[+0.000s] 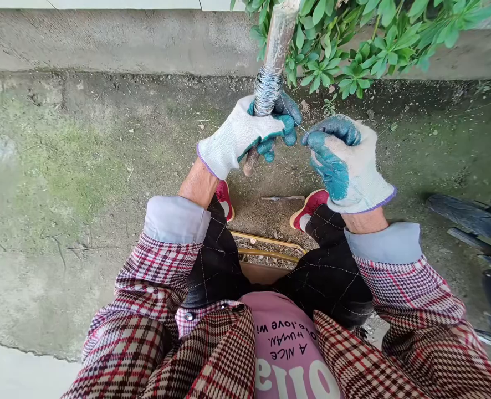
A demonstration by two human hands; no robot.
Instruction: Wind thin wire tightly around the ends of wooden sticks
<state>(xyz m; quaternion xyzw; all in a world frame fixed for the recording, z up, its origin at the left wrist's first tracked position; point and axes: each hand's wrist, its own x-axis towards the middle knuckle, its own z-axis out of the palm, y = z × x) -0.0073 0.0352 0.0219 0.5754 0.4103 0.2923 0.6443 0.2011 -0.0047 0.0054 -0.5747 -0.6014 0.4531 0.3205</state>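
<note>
A wooden stick (277, 41) slants up and away, with thin metal wire (267, 91) wound in many turns round its middle. My left hand (256, 132), in a white and teal work glove, is closed around the stick just below the windings; the lower end of the wood pokes out under the fingers. To the right, my gloved right hand (343, 158) pinches a loose strand of wire (297, 124) that runs taut from the stick. The strand's tip is hidden in the fingers.
Leafy green branches (353, 50) hang beyond the stick, in front of a low concrete wall (116, 41). A thin rod-like tool (282, 198) lies on the ground between my red shoes. Yellow metal bars (268, 239) show below me. Dark objects (465, 213) stand at the right.
</note>
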